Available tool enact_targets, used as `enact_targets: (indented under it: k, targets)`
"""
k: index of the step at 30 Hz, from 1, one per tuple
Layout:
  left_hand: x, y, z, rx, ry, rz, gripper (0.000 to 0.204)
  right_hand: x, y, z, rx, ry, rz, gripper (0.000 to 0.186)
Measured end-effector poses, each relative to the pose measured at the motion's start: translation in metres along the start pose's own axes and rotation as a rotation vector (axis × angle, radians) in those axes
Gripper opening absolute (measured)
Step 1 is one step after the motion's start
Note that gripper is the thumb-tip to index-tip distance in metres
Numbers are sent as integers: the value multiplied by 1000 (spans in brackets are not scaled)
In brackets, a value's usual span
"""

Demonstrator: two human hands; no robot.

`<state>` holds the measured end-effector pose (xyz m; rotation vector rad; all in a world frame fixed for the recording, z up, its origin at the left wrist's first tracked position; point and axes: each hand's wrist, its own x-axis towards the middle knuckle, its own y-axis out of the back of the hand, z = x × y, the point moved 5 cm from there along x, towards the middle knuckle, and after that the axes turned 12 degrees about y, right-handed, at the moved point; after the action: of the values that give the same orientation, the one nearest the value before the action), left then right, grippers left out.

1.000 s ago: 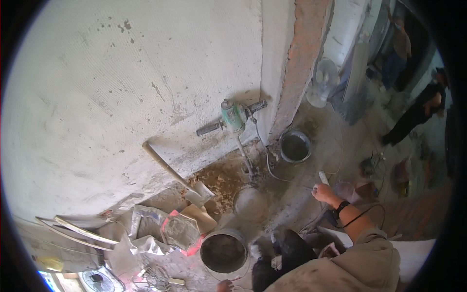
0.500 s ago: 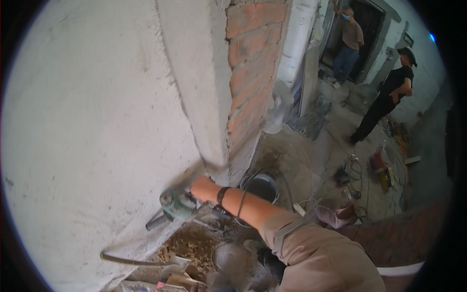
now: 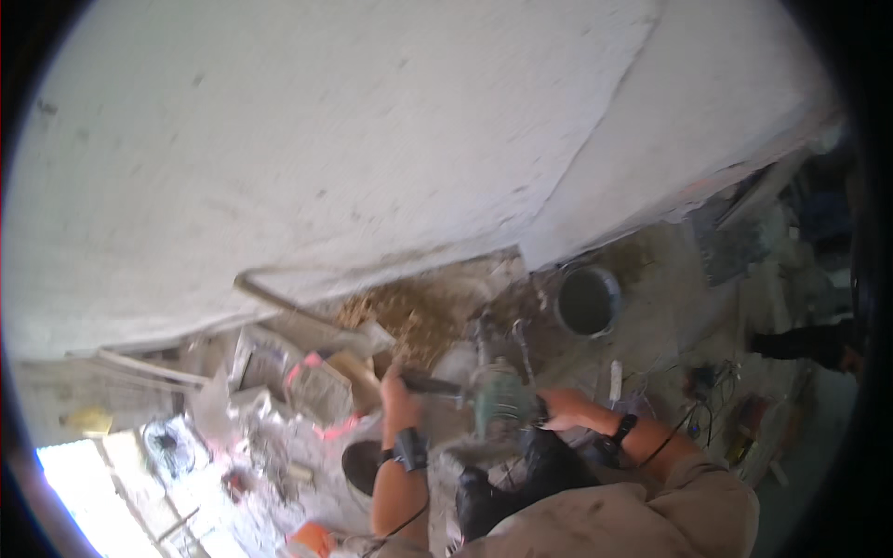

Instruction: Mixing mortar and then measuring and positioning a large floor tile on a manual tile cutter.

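Left of the round, grey-rimmed bucket [image 3: 615, 302], the left hand [image 3: 396, 402] and right hand [image 3: 564, 408] appear wrapped closed around opposite handles [image 3: 431, 383] of a green-cased power mixer [image 3: 500, 402]; steadying it seems in hand, next calling for balanced support.

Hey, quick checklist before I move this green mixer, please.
1. Left hand on a handle: ok, wrapped around the dark bar.
2. Right hand on the green mixer: ok, at its right side; the finger grip is blurred.
3. Shaft outside the bucket near the wall: ok, it points away, left of that bucket.
4. Left side unobstructed: not ok, a dark bucket stands by that arm.
5. Switch off: cannot tell, not visible.
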<state>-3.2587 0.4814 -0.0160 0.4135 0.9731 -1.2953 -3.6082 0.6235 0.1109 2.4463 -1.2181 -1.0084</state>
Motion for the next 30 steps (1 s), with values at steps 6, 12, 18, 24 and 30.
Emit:
enact_targets:
  k: [6,12,18,24,30]
  targets:
    - [-136,-53,-6,-670,298,-86,10,-60,-69,15,-35,59,70,60]
    - [-295,-24,15,-632,128,-204,19,-105,-34,-43,-221,256,-5,51]
    - [-455,55,33,-584,-195,-445,21,-135,-22,-216,-297,407,-101,55]
    - [-556,160,13,-748,-370,-281,19,-125,-80,-322,-567,541,-232,48]
    - [-544,284,-25,358,-427,628,25,-70,-173,-356,-689,468,-505,33]
